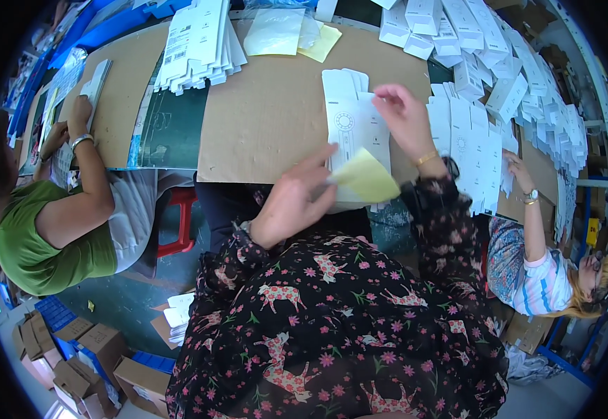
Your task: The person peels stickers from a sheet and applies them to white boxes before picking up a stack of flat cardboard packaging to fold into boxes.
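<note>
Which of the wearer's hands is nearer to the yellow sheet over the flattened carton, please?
Left: the left hand is at the yellow sheet's left corner, while the right hand is farther up, by the flattened carton's upper right edge.

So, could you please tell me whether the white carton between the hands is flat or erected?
Flat: the white carton lies on the brown cardboard with its far flaps extended.

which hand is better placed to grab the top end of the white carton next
Probably the right hand: it is up near the top end of the white carton, while the left hand is lower down, beside the yellow slip.
</note>
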`<state>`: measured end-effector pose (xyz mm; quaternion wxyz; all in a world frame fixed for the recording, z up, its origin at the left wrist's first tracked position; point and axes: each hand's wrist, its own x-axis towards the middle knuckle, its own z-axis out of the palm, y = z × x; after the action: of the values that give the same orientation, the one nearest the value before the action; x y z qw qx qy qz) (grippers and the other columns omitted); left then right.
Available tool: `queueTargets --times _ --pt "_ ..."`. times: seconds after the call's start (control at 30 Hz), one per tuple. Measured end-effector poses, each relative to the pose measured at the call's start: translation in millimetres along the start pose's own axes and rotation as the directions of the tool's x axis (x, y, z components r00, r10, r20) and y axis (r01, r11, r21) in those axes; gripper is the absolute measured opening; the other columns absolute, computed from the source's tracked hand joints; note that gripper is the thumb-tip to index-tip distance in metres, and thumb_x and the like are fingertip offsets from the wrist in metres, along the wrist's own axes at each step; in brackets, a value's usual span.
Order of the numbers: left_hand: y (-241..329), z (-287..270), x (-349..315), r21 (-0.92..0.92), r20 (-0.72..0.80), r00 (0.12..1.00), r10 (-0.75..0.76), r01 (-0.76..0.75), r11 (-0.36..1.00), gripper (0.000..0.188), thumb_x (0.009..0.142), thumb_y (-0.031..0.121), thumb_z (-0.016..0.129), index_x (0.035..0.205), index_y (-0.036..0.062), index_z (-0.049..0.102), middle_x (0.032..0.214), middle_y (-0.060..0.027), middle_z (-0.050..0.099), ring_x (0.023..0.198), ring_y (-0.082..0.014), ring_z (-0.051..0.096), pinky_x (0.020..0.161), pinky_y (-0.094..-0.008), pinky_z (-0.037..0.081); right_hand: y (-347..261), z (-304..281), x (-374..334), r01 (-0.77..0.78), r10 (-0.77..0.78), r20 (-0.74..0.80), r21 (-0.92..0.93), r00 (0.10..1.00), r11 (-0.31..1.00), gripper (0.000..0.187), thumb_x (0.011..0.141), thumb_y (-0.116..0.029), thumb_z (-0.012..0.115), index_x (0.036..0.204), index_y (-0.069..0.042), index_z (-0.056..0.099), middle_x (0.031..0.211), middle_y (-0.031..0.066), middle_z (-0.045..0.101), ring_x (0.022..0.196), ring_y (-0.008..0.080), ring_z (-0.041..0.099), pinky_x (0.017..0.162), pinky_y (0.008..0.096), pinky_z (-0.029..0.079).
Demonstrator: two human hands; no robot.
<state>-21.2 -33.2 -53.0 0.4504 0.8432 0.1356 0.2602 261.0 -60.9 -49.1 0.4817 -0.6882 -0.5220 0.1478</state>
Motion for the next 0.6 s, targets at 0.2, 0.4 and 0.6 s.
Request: queueTargets --times 0.2,0.4,0.6 --pt "-13 3 -1 -0.056 -0.011 0.996 -0.091 0.09 0.994 0.019 0.089 0.007 0.069 0.101 -0.0071 0.069 0.15 -0.0327 0.046 0.139 -0.0482 0.046 0.11 -0.0474 0.044 -7 -17 -106 -0.359 0.344 -0.102 -0.262 0.933 0.896 0.021 0.096 -0.014 0.072 0.112 -0.001 0.071 0.105 0.0055 0.068 0.087 0.0096 0.063 0.075 0.026 0.052" --pt "-10 13 3 0.141 0.023 1.0 0.01 -0.013 0.99 0.017 0.088 0.006 0.071 0.099 -0.0077 0.07 0.151 -0.038 0.041 0.139 -0.0543 0.042 0.113 -0.0483 0.041 -8 0 -145 -0.306 0.302 -0.091 -0.039 0.949 0.951 0.03 0.097 -0.013 0.072 0.124 -0.001 0.069 0.118 0.0101 0.062 0.09 0.014 0.066 0.077 0.0272 0.054" --pt "-7 13 2 0.046 -0.002 0.999 -0.053 0.053 0.998 0.018 0.089 0.006 0.072 0.102 -0.0066 0.071 0.15 -0.0387 0.042 0.142 -0.0531 0.04 0.114 -0.0476 0.04 -28 8 -142 -0.211 0.164 -0.227 -0.204 0.96 0.956 0.033 0.098 -0.011 0.07 0.13 -0.001 0.068 0.117 0.0091 0.066 0.095 0.013 0.067 0.082 0.0264 0.054"
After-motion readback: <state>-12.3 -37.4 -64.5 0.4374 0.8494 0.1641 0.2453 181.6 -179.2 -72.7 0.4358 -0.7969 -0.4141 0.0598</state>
